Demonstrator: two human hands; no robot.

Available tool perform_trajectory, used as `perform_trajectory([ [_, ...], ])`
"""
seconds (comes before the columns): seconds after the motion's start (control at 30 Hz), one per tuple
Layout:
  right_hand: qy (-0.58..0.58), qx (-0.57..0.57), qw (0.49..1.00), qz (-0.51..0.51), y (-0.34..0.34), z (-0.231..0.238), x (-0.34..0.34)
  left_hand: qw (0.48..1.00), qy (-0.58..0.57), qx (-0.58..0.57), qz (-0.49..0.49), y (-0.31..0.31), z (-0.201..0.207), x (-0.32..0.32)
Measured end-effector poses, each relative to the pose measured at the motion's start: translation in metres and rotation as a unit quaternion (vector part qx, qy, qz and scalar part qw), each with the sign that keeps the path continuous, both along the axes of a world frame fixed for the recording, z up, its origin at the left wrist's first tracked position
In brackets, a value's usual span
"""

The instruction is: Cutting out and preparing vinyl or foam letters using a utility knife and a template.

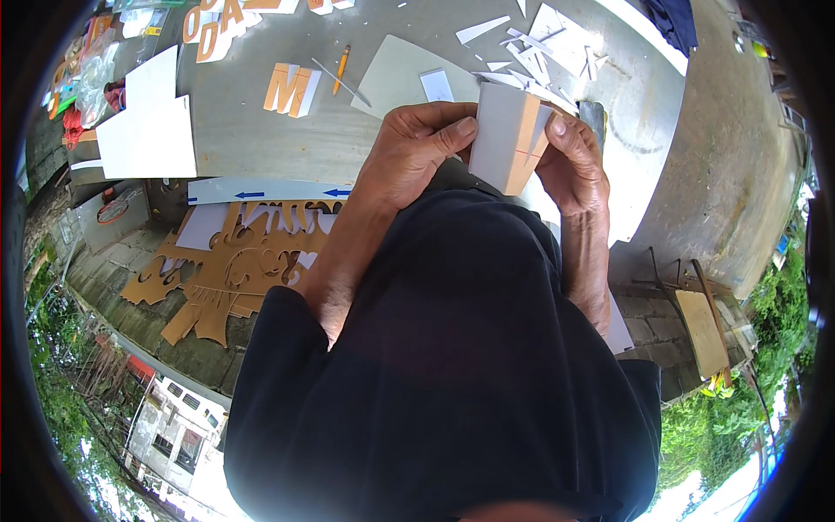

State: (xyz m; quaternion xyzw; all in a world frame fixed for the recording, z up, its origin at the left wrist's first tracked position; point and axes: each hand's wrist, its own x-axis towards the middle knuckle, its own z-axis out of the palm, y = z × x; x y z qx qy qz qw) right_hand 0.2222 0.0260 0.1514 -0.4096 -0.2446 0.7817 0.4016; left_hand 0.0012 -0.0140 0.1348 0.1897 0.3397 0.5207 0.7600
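Observation:
In front of my chest I hold up a board piece with a pale grey face and a tan edge strip (500,143). A thin red line crosses the tan part. My left hand (417,152) grips its left side, the thumb against the grey face and the fingers partly hidden behind. On the other side, my right hand (576,165) pinches the tan end, with the thumb near its top corner. Farther off on the table lie a tan and white letter cut-out (291,90), an orange pencil (343,68) and a thin metal rod (337,80).
The grey table (235,122) carries a pale sheet (396,74), a small white piece (437,86), white offcuts (531,61) and more cut-out letters (209,39). White sheets (148,135) overhang its left edge. Brown cut-out boards (222,270) lie below, at left.

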Motion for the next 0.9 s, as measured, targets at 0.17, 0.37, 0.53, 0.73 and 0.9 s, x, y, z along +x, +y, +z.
perform_trajectory([
  [0.17,-0.046,-0.001,0.999,0.0,0.002,0.006,-0.005,0.999,-0.038,0.01,-0.017,-0.001,-0.008,-0.002],
  [0.37,-0.102,0.024,0.994,0.017,0.003,0.015,-0.008,0.998,-0.059,0.005,-0.003,-0.003,-0.023,-0.003],
  [0.53,-0.134,0.052,0.989,0.023,-0.001,0.023,-0.012,0.994,-0.109,-0.015,0.001,-0.007,-0.029,-0.005],
  [0.73,-0.129,0.08,0.988,0.041,-0.006,0.044,-0.018,0.983,-0.177,0.023,-0.041,-0.007,-0.038,-0.008],
  [0.9,-0.162,0.07,0.982,0.062,-0.007,0.051,-0.019,0.983,-0.182,0.032,-0.012,0.003,-0.023,-0.002],
])
